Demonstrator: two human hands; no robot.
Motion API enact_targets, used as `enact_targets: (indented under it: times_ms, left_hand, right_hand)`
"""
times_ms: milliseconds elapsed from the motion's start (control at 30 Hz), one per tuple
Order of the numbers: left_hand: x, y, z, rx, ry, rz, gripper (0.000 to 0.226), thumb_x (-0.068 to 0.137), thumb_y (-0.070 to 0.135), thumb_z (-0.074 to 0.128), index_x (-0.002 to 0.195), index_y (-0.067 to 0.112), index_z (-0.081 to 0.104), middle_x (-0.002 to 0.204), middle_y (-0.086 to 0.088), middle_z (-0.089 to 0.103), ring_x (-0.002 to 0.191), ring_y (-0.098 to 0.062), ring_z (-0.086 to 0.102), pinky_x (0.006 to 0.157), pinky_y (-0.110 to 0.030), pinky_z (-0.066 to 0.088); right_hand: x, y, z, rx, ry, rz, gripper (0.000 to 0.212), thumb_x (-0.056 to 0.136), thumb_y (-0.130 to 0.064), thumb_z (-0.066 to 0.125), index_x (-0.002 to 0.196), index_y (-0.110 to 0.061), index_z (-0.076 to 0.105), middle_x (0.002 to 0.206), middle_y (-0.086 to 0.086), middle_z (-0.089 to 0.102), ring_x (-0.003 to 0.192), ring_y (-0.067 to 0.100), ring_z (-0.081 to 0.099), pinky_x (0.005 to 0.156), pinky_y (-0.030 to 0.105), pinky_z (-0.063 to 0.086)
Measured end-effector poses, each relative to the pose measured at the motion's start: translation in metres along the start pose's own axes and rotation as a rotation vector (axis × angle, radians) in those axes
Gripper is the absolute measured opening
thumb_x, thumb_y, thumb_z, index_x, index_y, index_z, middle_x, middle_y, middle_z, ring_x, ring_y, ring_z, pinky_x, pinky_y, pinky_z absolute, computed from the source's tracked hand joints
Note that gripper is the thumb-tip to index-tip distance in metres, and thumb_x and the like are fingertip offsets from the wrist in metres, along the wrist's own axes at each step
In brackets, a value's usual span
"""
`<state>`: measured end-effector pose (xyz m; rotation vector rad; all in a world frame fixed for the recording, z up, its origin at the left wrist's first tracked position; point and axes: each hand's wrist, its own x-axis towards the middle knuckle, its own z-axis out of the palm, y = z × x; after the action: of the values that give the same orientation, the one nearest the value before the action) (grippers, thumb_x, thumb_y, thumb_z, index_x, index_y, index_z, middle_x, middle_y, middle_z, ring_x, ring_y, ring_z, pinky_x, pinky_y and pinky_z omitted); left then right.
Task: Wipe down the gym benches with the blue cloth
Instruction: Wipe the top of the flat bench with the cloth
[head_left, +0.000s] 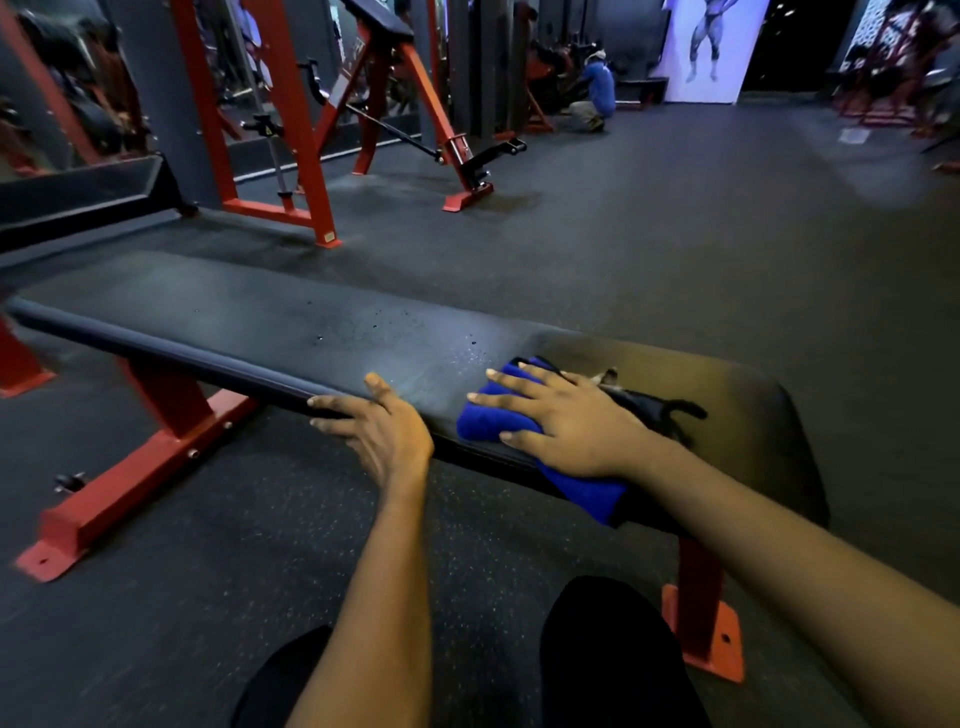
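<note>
Right hand (566, 421), fingers spread, pins the soft, light blue cloth (493, 422) to the bench (260, 322); likely slides best under a flat palm.

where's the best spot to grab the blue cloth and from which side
Take the blue cloth by the end that droops over the bench pad's near edge, coming from the near side. That end hangs free, so fingers can close around it. The rest lies flat on the pad under the right hand, which presses it with straight fingers.
</note>
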<state>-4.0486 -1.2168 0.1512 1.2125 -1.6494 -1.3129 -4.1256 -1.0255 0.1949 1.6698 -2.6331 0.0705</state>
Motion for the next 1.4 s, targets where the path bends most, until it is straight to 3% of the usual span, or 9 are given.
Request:
enact_targets:
  times_ms: [233, 333, 467, 633, 733, 867, 1067, 1267, 1400]
  left_hand:
    - [-0.004, 0.000, -0.006, 0.025, -0.028, 0.036, 0.076, 0.103, 0.047, 0.023, 0.152, 0.006, -0.018, 0.157, -0.031, -0.013, 0.135, -0.052, 0.030, 0.107, -0.046, 0.033]
    - [-0.007, -0.002, -0.006, 0.045, -0.020, 0.039, 0.075, 0.103, 0.047, 0.023, 0.153, 0.008, -0.016, 0.158, -0.030, -0.010, 0.135, -0.052, 0.030, 0.107, -0.047, 0.033]
    - [-0.009, -0.002, -0.006, 0.036, 0.012, -0.019, 0.071, 0.103, 0.049, 0.020, 0.154, 0.015, -0.015, 0.159, -0.030, -0.006, 0.138, -0.051, 0.028, 0.110, -0.048, 0.029]
    - [0.001, 0.024, 0.011, -0.019, 0.152, -0.116, 0.075, 0.104, 0.047, 0.023, 0.153, 0.000, -0.010, 0.155, -0.038, 0.001, 0.134, -0.053, 0.031, 0.110, -0.045, 0.027]
    - [0.000, 0.022, 0.016, -0.003, 0.197, -0.099, 0.075, 0.103, 0.047, 0.024, 0.154, 0.001, -0.007, 0.155, -0.037, 0.005, 0.131, -0.053, 0.035, 0.108, -0.046, 0.030]
    - [0.001, 0.016, 0.017, -0.004, 0.221, -0.090, 0.076, 0.102, 0.049, 0.023, 0.154, 0.003, -0.008, 0.155, -0.036, 0.006, 0.130, -0.053, 0.036, 0.106, -0.047, 0.032]
    - [0.002, 0.014, 0.020, -0.004, 0.241, -0.067, 0.074, 0.102, 0.049, 0.023, 0.155, 0.005, -0.006, 0.156, -0.032, 0.008, 0.129, -0.051, 0.038, 0.104, -0.048, 0.035]
    - [-0.002, 0.014, 0.021, 0.020, 0.248, -0.055, 0.073, 0.103, 0.049, 0.023, 0.155, 0.005, -0.006, 0.156, -0.032, 0.010, 0.128, -0.050, 0.039, 0.103, -0.047, 0.035]
    - [-0.002, 0.014, 0.021, 0.014, 0.263, -0.044, 0.073, 0.103, 0.048, 0.023, 0.155, 0.005, -0.005, 0.156, -0.031, 0.012, 0.128, -0.050, 0.038, 0.103, -0.047, 0.035]
  right_hand:
    - [-0.038, 0.013, 0.003, -0.008, 0.060, -0.082, 0.058, 0.094, -0.065, 0.020, 0.151, -0.053, 0.015, 0.163, -0.019, 0.012, 0.151, 0.005, 0.005, 0.121, 0.039, 0.017]
    - [-0.008, 0.012, 0.003, 0.019, 0.039, 0.050, 0.062, 0.088, -0.070, 0.013, 0.149, -0.056, 0.015, 0.163, -0.019, 0.013, 0.151, 0.010, 0.009, 0.120, 0.046, 0.020]
    - [0.020, 0.004, 0.003, 0.032, 0.044, 0.135, 0.054, 0.098, -0.061, 0.025, 0.150, -0.052, 0.015, 0.164, -0.016, 0.011, 0.152, 0.014, 0.007, 0.121, 0.050, 0.013]
    - [-0.017, 0.015, 0.006, 0.070, 0.079, 0.062, 0.057, 0.095, -0.063, 0.024, 0.150, -0.052, 0.018, 0.163, -0.018, 0.013, 0.151, 0.008, 0.008, 0.121, 0.039, 0.011]
    - [0.013, 0.041, 0.004, 0.100, 0.042, 0.182, 0.065, 0.086, -0.069, 0.020, 0.149, -0.052, 0.023, 0.163, -0.016, 0.015, 0.151, 0.014, 0.013, 0.121, 0.046, 0.018]
    - [0.055, 0.063, -0.003, 0.119, 0.007, 0.411, 0.053, 0.099, -0.056, 0.034, 0.151, -0.049, 0.024, 0.164, -0.012, 0.012, 0.151, 0.020, 0.012, 0.121, 0.049, 0.013]
    - [0.006, 0.063, 0.002, 0.106, 0.014, 0.291, 0.054, 0.099, -0.055, 0.035, 0.151, -0.050, 0.020, 0.163, -0.017, 0.010, 0.151, 0.014, 0.009, 0.121, 0.050, 0.016]
    - [0.076, 0.091, -0.006, 0.139, -0.023, 0.469, 0.053, 0.100, -0.053, 0.033, 0.151, -0.049, 0.021, 0.164, -0.011, 0.012, 0.150, 0.023, 0.016, 0.118, 0.051, 0.016]
    - [0.065, 0.091, -0.004, 0.113, -0.028, 0.358, 0.054, 0.100, -0.056, 0.033, 0.151, -0.051, 0.017, 0.165, -0.012, 0.008, 0.152, 0.021, 0.011, 0.121, 0.049, 0.012]
